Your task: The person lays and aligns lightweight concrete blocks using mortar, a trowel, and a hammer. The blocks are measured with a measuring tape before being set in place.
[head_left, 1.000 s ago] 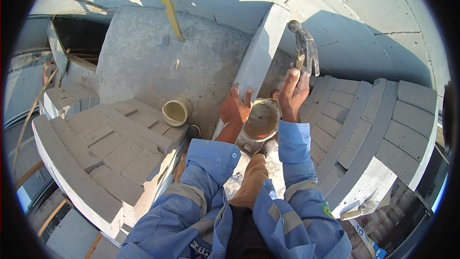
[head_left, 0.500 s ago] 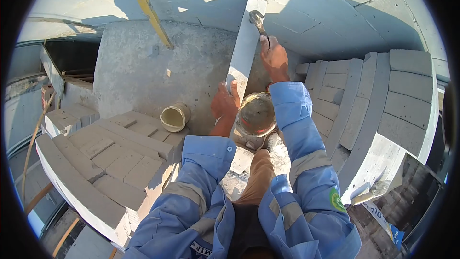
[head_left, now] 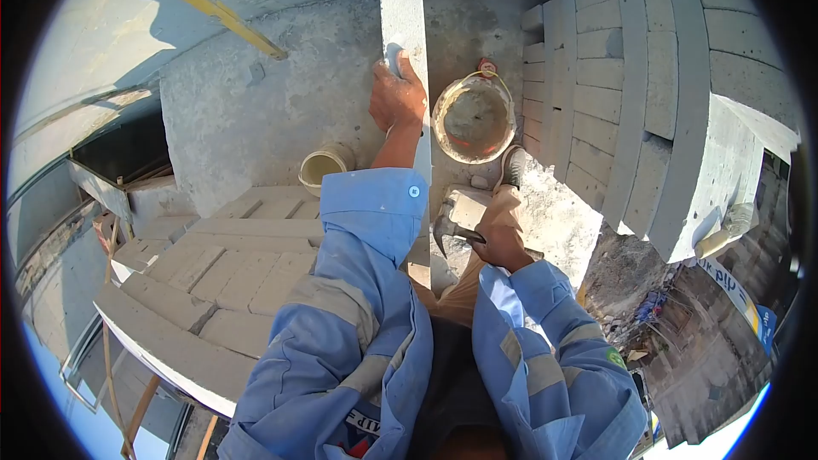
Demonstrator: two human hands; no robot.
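Note:
A long pale block (head_left: 402,8) runs from the top edge of the view down toward my body. My left hand (head_left: 399,100) grips its left side, thumb pressed on the face and fingers wrapped round the edge. Low in front of my right leg, my right hand (head_left: 504,240) is closed round the handle of a claw hammer (head_left: 446,229), whose metal head points left. A bucket of grey mortar (head_left: 474,119) stands to the right of the block. To the left of my forearm is a smaller cream bucket (head_left: 324,165).
Stacked grey blocks stand on the left (head_left: 247,277) and on the right (head_left: 596,102). A yellow level (head_left: 200,0) leans at the upper left. My shoe (head_left: 513,167) rests near the mortar bucket. Rubble and roof tiles (head_left: 690,349) show at the lower right.
My right hand has drawn the hammer back from the block's upper end down to my leg. My left hand still holds the block. The view has shifted, with the mortar bucket now higher.

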